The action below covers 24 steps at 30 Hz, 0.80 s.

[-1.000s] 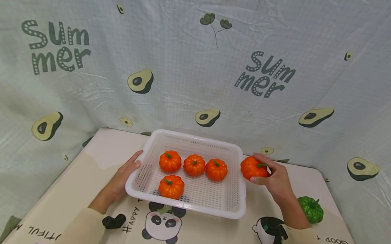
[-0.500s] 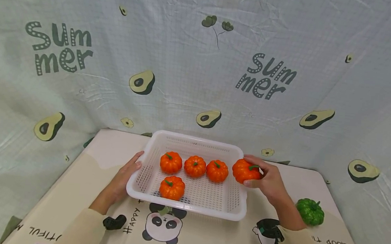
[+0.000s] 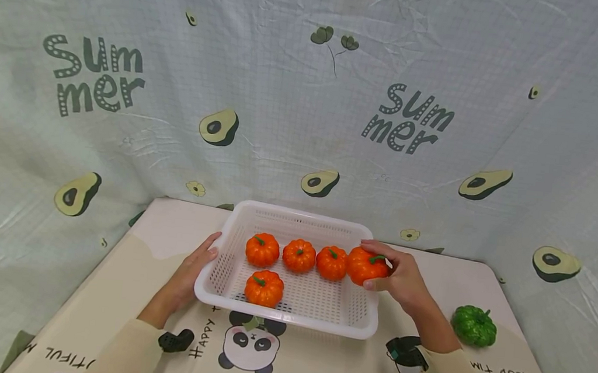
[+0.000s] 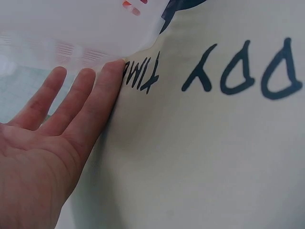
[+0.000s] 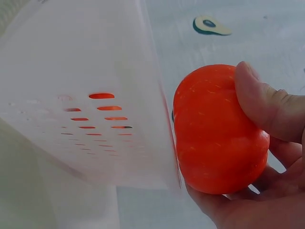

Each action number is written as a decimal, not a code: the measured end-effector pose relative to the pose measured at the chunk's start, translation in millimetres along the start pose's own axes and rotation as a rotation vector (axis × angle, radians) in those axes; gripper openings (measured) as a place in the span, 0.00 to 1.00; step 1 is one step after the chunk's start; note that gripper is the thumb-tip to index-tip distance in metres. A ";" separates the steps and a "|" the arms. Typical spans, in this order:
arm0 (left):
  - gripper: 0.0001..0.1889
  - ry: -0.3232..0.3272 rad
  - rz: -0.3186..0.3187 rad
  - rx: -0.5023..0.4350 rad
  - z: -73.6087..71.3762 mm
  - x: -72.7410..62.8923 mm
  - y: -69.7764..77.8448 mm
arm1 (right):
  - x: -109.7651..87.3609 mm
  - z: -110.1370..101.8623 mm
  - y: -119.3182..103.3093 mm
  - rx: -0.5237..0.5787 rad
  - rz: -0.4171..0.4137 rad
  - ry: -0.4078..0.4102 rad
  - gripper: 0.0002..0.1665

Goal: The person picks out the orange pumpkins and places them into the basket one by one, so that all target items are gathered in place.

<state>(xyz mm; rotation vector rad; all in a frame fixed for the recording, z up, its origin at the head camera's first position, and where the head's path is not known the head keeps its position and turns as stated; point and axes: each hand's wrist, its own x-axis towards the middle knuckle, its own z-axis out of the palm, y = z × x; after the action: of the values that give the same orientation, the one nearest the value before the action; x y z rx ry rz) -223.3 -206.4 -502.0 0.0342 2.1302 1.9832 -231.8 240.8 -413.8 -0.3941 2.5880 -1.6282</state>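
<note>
A white perforated plastic basket [image 3: 288, 317] stands on the table with several small orange toy pumpkins [image 3: 264, 288] in it. Three lie in a row toward its back, and another is at the front left. My right hand [image 3: 402, 279] grips one more orange pumpkin [image 3: 365, 266] over the basket's right rim, its green stem pointing up and right. In the right wrist view, the thumb and fingers clasp this pumpkin [image 5: 219, 129] beside the basket wall. With fingers extended, my left hand [image 3: 189, 274] rests on the basket's left side; the left wrist view has its fingertips touching the wall [image 4: 71, 33].
A green toy pumpkin [image 3: 474, 326] lies at the table's right, beyond my right forearm. The printed tabletop [image 3: 337, 368] reaches back to a hanging avocado-patterned sheet [image 3: 258, 166], which also closes off both sides.
My right hand has carried the orange pumpkin leftward, from just outside the basket's right side to over its right rim. The left hand stays at the basket's left side.
</note>
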 end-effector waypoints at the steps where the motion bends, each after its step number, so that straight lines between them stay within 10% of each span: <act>1: 0.31 -0.001 0.001 0.001 -0.1 0.1 -0.2 | 0.4 0.6 -0.1 0.004 0.000 -0.004 0.42; 24: 0.31 0.003 0.002 0.009 0.1 1.0 -2.0 | 6.5 13.5 -5.2 -0.040 -0.040 -0.053 0.39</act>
<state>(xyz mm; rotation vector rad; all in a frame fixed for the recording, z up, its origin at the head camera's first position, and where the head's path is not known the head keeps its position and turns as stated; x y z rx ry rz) -223.9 -206.2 -504.2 0.0350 2.1416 1.9760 -234.7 225.1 -414.5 -0.4869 2.5939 -1.5581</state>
